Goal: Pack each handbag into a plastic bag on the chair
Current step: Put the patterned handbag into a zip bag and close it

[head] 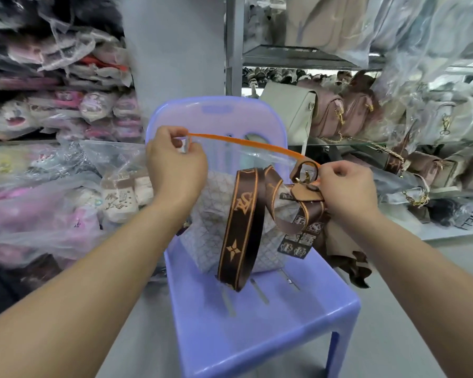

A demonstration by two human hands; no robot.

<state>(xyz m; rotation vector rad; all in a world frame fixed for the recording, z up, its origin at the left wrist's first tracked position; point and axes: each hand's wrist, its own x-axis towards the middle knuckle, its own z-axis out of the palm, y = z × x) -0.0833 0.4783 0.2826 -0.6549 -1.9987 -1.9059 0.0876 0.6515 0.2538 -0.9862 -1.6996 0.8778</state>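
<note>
Handbag (208, 214), pale w/ a quilted pattern, stands upright on the seat of the lilac-blue plastic chair (230, 336), close to the backrest. Clear plastic bag (221, 156) is around its upper part; how far down the plastic reaches I can't tell. The orange zip strip (243, 143) runs taut btwn my two grips, slanting down to the right, above the handbag. My left grip (175, 159) pinches the small slider (185, 146) at the strip's left end, thumb & forefinger curled on it, other fingers tucked. My right grip (344, 186) pinches the strip's right end, fingers curled, just beside the handbag's tan tab & gold clasp (306, 177). Wide brown strap (241, 222) w/ orange monogram hangs in a loop down the front of the handbag, its bottom touching the seat; can't tell if it's inside the plastic. Dark printed tags (298, 241) dangle at the handbag's right side. Left of chair: bagged slippers (118, 197) stacked on shelves. Right: more handbags (325, 115) on a metal shelf (298, 57), some in plastic.
</note>
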